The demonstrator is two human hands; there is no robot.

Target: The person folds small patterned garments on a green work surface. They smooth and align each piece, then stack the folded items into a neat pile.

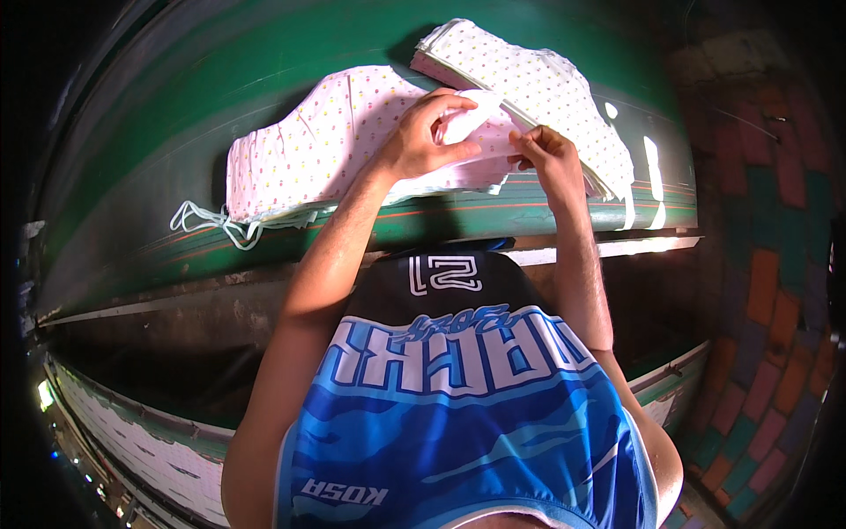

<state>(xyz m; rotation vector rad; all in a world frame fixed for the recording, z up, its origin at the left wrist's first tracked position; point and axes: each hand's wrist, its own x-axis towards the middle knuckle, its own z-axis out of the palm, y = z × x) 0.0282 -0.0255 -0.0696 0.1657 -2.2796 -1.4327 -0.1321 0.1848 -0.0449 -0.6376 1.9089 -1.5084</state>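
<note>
Right fingers (539, 141) pinch pink cloth (352, 132) — jersey (467, 414) bears lettering (458, 357).

Green table (291, 53) beneath pink cloth pile (326, 145) and pale cloth pile (538, 84)

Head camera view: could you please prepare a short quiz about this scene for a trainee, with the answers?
1. Multiple choice: What is the main colour of the tabletop? A) red; B) green; C) yellow.
2. True or false: The white dotted fabric stack lies to the right of the pink printed fabric.
3. Fill the gap: The left hand is touching the ___ printed fabric.

Key: 1. B; 2. true; 3. pink.
</note>
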